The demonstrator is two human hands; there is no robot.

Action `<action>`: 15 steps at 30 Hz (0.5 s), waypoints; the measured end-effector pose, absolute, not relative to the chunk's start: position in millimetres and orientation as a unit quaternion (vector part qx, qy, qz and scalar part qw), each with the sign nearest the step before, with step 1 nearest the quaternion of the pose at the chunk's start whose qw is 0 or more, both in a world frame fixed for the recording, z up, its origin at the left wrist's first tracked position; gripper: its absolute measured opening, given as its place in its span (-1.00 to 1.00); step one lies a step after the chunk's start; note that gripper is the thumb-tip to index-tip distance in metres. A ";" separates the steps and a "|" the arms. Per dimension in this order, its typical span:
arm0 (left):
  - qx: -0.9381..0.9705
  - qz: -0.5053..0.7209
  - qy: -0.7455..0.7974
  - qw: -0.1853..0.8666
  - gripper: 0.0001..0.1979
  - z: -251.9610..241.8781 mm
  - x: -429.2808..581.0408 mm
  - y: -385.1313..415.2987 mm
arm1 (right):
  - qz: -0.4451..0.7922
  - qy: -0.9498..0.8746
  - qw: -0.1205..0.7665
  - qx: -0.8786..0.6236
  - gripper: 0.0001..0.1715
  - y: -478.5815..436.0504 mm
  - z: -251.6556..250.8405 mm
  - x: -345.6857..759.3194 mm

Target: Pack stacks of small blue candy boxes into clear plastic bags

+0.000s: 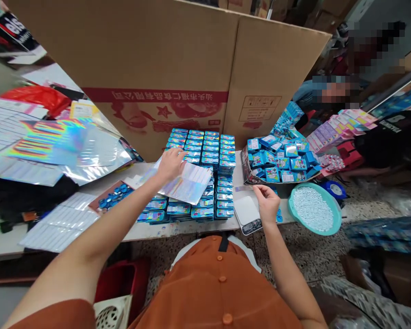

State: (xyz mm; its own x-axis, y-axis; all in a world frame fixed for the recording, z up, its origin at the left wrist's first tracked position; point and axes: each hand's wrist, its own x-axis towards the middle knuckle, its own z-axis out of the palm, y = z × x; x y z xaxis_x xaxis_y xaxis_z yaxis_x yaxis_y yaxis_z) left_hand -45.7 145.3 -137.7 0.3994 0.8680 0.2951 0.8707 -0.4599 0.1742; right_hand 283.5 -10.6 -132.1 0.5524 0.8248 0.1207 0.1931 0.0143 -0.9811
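My left hand [171,167] is on a shiny sheet of labels [192,183], its fingers bent against the sheet. The sheet lies across stacked small blue boxes [210,155], partly covering them. Over to the right, my right hand [267,203] is closed in a pinch, with a thin, pale strip, apparently a label [244,188], at its fingertips. That strip is above the far end of a white digital scale [248,212]. Beside the right hand stands an open carton [248,176] heaped with blue packs [281,160].
A turquoise basin [339,219] of small white pieces stands at the right edge of the bench. Behind the stacks rises a large cardboard box [157,55]. More label sheets [61,219] and a tray of blue round pieces [113,196] lie left. Another person [390,141] is at far right.
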 end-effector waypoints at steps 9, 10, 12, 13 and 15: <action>-0.698 -0.343 -0.549 -0.306 -0.77 -126.3 84.1 49.3 | 0.375 -0.358 0.578 -0.630 -0.64 18.8 -168.5 297.0; -0.656 -0.345 -0.564 -0.363 -0.74 -131.6 99.4 45.5 | 0.384 -0.359 0.576 -0.625 -0.64 22.0 -169.1 298.1; -0.539 -0.359 -0.592 -0.479 -0.66 -146.0 126.3 45.1 | 0.401 -0.360 0.574 -0.616 -0.66 28.3 -170.0 300.3; -0.477 -0.366 -0.600 -0.528 -0.62 -153.7 137.5 47.6 | 0.409 -0.358 0.575 -0.611 -0.67 31.5 -170.8 301.5; -0.385 -0.373 -0.604 -0.589 -0.58 -167.8 154.7 54.9 | 0.426 -0.348 0.578 -0.602 -0.68 37.9 -174.0 304.4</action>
